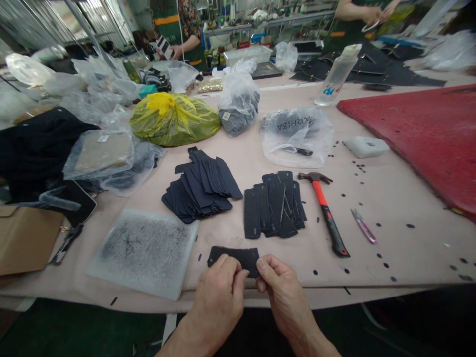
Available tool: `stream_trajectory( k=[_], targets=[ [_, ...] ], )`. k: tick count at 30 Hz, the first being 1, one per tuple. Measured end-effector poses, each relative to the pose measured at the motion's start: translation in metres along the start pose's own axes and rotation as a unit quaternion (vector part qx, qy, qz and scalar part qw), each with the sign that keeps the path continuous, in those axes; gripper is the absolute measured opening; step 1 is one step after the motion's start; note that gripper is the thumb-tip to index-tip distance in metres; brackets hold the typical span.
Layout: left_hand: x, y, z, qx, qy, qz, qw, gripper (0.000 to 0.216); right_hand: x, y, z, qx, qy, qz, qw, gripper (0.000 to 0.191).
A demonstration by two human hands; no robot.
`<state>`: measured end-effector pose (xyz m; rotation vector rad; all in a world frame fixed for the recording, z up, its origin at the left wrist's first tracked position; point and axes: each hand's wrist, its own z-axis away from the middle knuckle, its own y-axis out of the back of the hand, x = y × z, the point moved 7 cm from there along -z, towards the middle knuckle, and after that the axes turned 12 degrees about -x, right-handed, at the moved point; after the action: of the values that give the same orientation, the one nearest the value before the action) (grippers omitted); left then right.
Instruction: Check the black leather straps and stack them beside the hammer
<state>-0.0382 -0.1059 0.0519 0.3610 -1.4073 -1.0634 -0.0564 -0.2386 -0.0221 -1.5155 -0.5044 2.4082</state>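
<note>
A pale pinkish-beige table (403,193) carries a claw hammer with an orange-and-black handle (327,218). Left of the hammer lie overlapping black rectangular strips (275,203), then fanned dark navy flat pieces (203,186); right of it, pink-handled metal snips (365,228) and scattered small black discs (410,226).

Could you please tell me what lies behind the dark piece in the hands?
Behind the dark piece lie a fanned stack and a second dark stack; what it covers is hidden.
</note>
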Motion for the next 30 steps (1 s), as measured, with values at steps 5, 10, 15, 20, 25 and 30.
stream_trajectory(
  k=[5, 10, 15, 20, 25, 30],
  targets=[
    [-0.005, -0.006, 0.002, -0.027, 0.057, 0.094, 0.994, 0.019, 0.007, -0.012, 0.004, -0.009, -0.006, -0.055, 0.998, 0.038],
    [-0.007, -0.008, 0.003, -0.039, 0.083, 0.210, 0.973, 0.015, 0.007, -0.018, 0.004, -0.016, -0.001, -0.088, 0.996, 0.038],
    [-0.004, -0.004, 0.003, -0.045, 0.082, 0.261, 0.961, 0.018, 0.001, -0.019, 0.006, -0.023, 0.029, -0.017, 0.999, 0.037],
    [0.003, 0.004, 0.002, -0.037, 0.067, 0.241, 0.968, 0.023, -0.011, -0.021, 0.010, -0.034, 0.067, 0.110, 0.991, 0.033],
    [0.001, 0.004, 0.003, -0.010, 0.081, 0.224, 0.971, 0.024, -0.019, -0.027, 0.014, -0.045, 0.110, 0.212, 0.970, 0.027],
    [-0.005, -0.001, 0.000, 0.003, 0.116, 0.251, 0.961, 0.024, -0.021, -0.029, 0.013, -0.036, 0.133, 0.249, 0.959, 0.027]
  ],
)
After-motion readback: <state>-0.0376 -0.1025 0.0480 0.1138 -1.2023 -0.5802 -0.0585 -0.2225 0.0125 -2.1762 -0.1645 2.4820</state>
